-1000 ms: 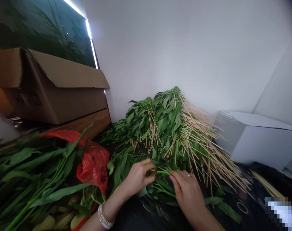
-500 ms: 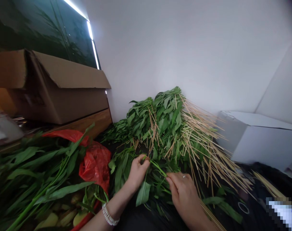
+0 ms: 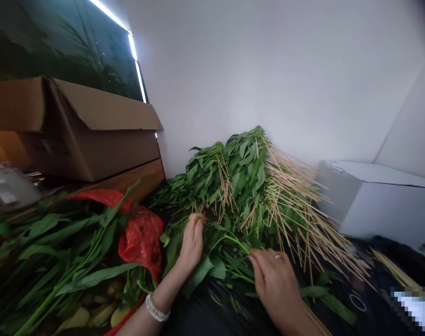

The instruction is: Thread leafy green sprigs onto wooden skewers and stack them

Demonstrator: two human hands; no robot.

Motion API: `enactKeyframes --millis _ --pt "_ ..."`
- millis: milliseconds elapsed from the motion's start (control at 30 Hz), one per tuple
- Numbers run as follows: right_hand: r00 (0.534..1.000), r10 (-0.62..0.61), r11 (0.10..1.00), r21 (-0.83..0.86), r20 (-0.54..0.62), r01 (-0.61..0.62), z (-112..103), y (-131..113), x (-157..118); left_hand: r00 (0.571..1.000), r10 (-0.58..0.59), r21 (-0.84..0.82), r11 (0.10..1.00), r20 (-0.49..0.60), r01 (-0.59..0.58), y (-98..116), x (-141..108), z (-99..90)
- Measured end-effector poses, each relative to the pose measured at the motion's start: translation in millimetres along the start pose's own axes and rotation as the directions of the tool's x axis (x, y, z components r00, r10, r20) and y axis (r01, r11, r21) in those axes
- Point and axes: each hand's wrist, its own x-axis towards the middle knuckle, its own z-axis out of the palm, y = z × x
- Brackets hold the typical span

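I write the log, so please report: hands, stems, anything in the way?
Right hand grips green stems. Left hand near leaves, hold unclear. Red bag lies left, not between hands.

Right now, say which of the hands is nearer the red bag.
Left: the left hand is right of the red bag; the right hand is farther right, holding green stems.

Smooth stems, glossy plastic bag
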Motion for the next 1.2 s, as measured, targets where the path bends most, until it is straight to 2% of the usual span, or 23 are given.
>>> enactKeyframes --millis 133,267,433,600,700,767,833,900,967,1000,1067,1133,1200 --pt "0.999 -0.043 0.998 -0.055 0.009 0.044 0 1 1 0.973 0.019 0.088 0.995 0.232 -0.04 12 -11 1.1" --pt "0.999 -0.039 0.998 -0.049 0.032 0.041 -1 0 1 0.88 0.144 0.166 0.956 0.452 -0.242 13 -15 3.6" --pt "0.999 -0.024 1.0 -0.012 0.048 0.025 1 0 0 0.829 0.219 0.217 0.902 0.514 -0.373 5 -18 7.0" --pt "0.998 -0.009 1.0 0.029 0.066 0.007 1 0 0 0.765 0.263 0.307 0.803 0.588 -0.512 6 -22 7.2" --pt "0.996 0.0 0.999 0.04 0.085 -0.004 0 -1 0 0.755 0.263 0.356 0.758 0.601 -0.547 12 -26 10.1" --pt "0.994 0.015 0.998 0.058 0.104 -0.022 0 -2 0 0.786 0.249 0.357 0.785 0.566 -0.506 15 -28 13.2" --pt "0.99 0.04 0.994 0.091 0.137 -0.053 0 -3 -1 0.84 0.198 0.308 0.868 0.505 -0.39 17 -28 15.2" --pt "0.983 0.074 0.987 0.132 0.166 -0.097 1 -2 -1 0.902 0.085 0.179 0.968 0.424 -0.176 15 -23 14.1" --pt "0.977 0.122 0.975 0.165 0.174 -0.151 1 2 -1 0.942 -0.113 -0.032 0.991 0.316 0.13 8 -14 9.5" --pt "0.974 0.148 0.968 0.179 0.17 -0.178 1 5 0 0.941 -0.216 -0.136 0.957 0.26 0.257 4 -8 6.5" --pt "0.968 0.188 0.954 0.203 0.164 -0.22 1 10 1 0.92 -0.358 -0.279 0.878 0.159 0.389 -2 2 1.2" --pt "0.968 0.194 0.948 0.223 0.162 -0.228 1 14 3 0.913 -0.395 -0.362 0.84 0.104 0.405 -5 8 -0.6" --pt "0.973 0.172 0.952 0.227 0.151 -0.204 1 15 3 0.913 -0.386 -0.429 0.808 0.13 0.403 -4 8 1.4"
